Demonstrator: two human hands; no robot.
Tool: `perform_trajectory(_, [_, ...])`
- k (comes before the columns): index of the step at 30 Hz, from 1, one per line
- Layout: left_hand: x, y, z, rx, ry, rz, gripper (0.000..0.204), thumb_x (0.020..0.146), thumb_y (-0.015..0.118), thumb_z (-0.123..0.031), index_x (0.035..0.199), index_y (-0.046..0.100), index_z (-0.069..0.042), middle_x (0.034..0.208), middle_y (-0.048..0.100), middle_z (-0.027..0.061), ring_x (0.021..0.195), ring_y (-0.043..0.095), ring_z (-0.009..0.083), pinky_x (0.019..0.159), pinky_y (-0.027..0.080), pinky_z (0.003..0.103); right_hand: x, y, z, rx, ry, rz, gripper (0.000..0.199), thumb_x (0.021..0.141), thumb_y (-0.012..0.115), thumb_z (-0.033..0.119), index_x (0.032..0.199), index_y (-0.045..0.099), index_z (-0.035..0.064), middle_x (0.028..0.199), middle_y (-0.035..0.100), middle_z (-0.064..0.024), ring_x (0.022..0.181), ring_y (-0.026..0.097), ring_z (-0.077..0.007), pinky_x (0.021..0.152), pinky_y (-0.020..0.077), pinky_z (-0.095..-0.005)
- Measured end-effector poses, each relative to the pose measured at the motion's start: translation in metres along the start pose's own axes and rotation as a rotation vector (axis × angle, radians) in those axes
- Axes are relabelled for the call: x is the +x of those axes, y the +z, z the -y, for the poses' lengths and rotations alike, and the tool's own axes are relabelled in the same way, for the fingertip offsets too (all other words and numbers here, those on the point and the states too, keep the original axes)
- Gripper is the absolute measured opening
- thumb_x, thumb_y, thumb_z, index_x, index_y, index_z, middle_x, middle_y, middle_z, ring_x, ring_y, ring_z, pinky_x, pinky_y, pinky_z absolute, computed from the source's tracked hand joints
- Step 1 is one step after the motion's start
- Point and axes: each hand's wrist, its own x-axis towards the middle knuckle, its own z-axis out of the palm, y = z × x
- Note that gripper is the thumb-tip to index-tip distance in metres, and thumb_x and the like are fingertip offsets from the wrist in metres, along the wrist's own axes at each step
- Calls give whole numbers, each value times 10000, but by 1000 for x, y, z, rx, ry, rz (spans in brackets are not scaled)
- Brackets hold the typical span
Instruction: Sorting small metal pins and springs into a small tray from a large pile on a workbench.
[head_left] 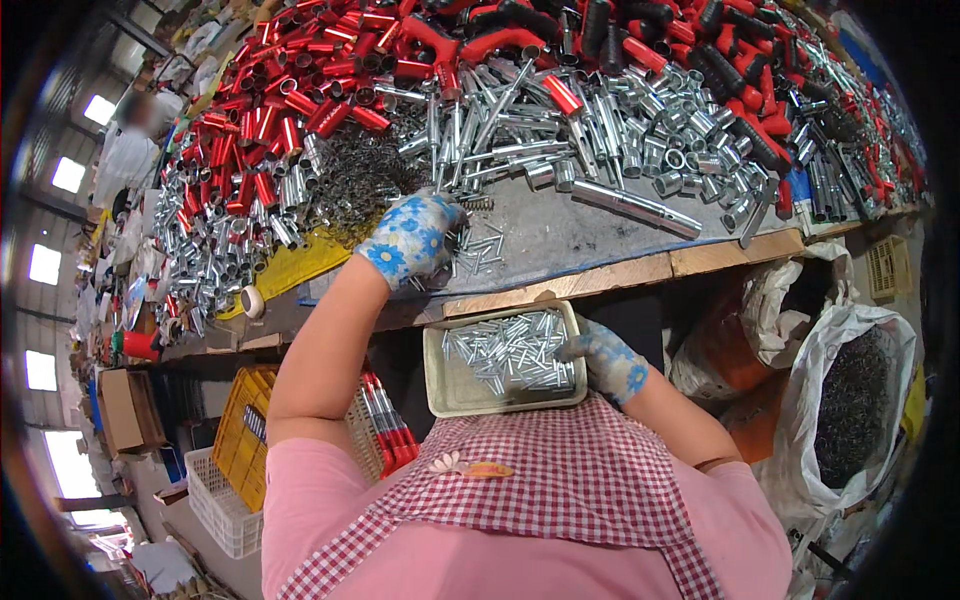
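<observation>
My left hand [412,238], in a white glove with blue flowers, is low over the bench's near edge. Its fingers look curled together; what they hold, if anything, is hidden. By its fingertips lies a dark coil spring [478,203], and just below that a small heap of silver pins [485,247]. My right hand [608,362], gloved alike, grips the right rim of a shallow cream tray [434,372], thumb over the edge. Many thin silver pins [510,350] lie loose in the tray, which rests against my checked apron.
Heaped on the bench are red tubes [327,118], dark springs [365,170], silver sleeves [690,150] and red-and-black handles [745,75]. A long silver tube [638,208] lies near the wooden edge [620,277]. White sacks [800,420] stand right; yellow [232,425] and white crates [215,500] stand left.
</observation>
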Motion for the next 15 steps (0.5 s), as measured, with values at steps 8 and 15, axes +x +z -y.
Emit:
perform_trajectory(8, [9,-6,2,135,55,206,340,691,762,-100,1026,724,-58,1009,667,187,981,650,395,843,549,464,3,-6,-4,31,-21,12,746,707,496,-111,1445,394,-67,1305,589,-248,1171,640,-337,1018,534,-414])
perform_trajectory(15, [-1,13,23,27,51,74,235,723,747,-78,957,745,-51,961,701,170,915,674,390,815,554,447,0,3,1,-16,19,-48,771,706,491,-113,1466,373,-62,1304,588,-251,1175,637,-344,1020,533,-404])
